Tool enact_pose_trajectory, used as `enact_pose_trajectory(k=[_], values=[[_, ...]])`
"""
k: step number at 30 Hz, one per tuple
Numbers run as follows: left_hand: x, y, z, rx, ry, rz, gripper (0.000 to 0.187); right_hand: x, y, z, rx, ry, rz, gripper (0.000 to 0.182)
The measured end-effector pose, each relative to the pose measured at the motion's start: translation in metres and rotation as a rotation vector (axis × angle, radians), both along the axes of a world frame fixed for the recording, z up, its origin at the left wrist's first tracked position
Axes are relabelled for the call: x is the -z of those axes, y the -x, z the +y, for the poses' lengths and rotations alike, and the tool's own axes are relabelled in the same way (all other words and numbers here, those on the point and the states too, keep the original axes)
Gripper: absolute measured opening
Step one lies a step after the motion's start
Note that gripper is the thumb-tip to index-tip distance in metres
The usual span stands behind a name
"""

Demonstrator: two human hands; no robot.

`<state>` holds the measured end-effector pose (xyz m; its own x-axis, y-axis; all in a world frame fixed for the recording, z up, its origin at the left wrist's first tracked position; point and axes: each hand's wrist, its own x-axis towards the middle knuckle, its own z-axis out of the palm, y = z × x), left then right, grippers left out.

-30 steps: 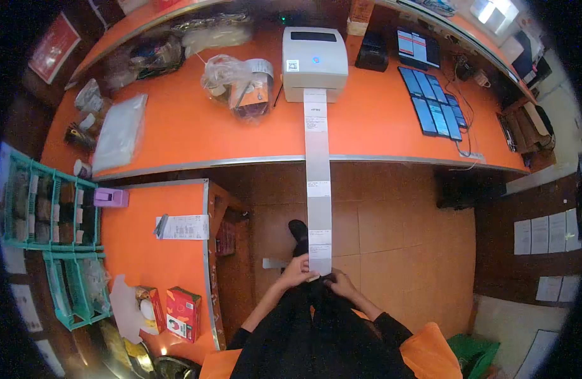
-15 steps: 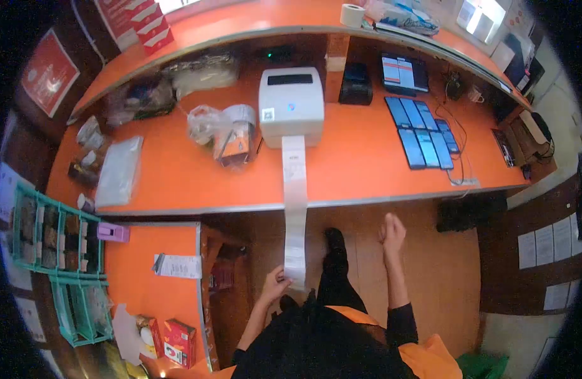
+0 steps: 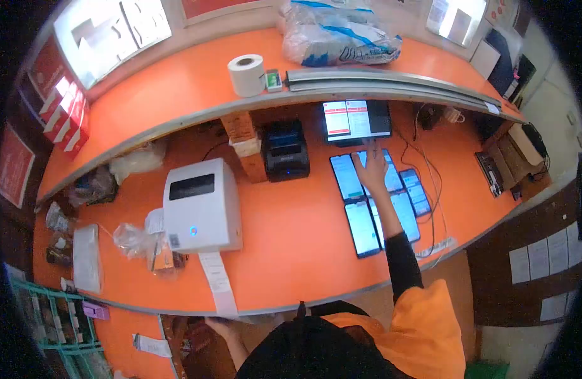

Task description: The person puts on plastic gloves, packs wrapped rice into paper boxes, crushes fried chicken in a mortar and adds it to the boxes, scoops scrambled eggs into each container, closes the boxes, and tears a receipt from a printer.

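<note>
My right hand [image 3: 372,169] is open, fingers spread, over the upper phones [image 3: 346,178] and just below the lit tablet [image 3: 348,120]. It holds nothing. Below the counter's front edge, my left hand [image 3: 222,330] is partly in view, fingers stretched out and open, near the printed label strip [image 3: 216,278]. The strip runs out of the white label printer [image 3: 202,205] and over the edge; its lower end is hard to make out. Several phones with lit screens lie side by side on the orange counter [image 3: 284,265].
A black printer [image 3: 286,151] stands between the label printer and the tablet. Cables [image 3: 437,189] run right of the phones. A label roll [image 3: 246,76] and bagged packs [image 3: 341,41] sit on the upper shelf. Left are plastic bags [image 3: 132,239] and green racks [image 3: 57,316].
The view has shifted toward the phones and tablet. My right hand has risen from below the counter to the phones and opened. My left hand no longer visibly grips the label strip.
</note>
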<state>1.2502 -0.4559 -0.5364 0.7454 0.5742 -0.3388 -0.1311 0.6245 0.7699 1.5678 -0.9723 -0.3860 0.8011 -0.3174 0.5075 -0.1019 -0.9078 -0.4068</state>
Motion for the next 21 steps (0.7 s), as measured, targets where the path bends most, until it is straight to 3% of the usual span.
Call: enact_pose_trajectory(k=[2, 5, 6, 9, 16, 18, 21], values=[[-0.045, -0.019, -0.019, -0.163, 0.02, -0.028, 0.067, 0.0, -0.043, -0.018, 0.0, 0.032, -0.022, 0.065], [-0.022, -0.024, 0.005, -0.135, -0.024, 0.072, 0.065, -0.002, -0.084, -0.026, 0.015, 0.166, -0.05, 0.068], [0.015, -0.018, 0.03, -0.126, -0.165, 0.157, 0.065, -0.006, -0.092, -0.024, 0.023, 0.177, -0.047, 0.068], [0.008, -0.017, 0.024, -0.136, -0.178, 0.16, 0.063, -0.007, -0.106, -0.024, 0.023, 0.165, -0.045, 0.067], [0.001, -0.019, 0.02, -0.099, -0.257, 0.128, 0.068, -0.011, -0.104, -0.028, 0.014, 0.168, -0.066, 0.063], [-0.019, -0.023, 0.008, -0.205, -0.409, 0.35, 0.073, -0.015, -0.09, -0.028, 0.012, 0.136, -0.067, 0.062], [-0.016, -0.019, 0.019, -0.158, -0.506, 0.465, 0.077, -0.025, -0.067, -0.024, -0.047, 0.114, -0.078, 0.061]])
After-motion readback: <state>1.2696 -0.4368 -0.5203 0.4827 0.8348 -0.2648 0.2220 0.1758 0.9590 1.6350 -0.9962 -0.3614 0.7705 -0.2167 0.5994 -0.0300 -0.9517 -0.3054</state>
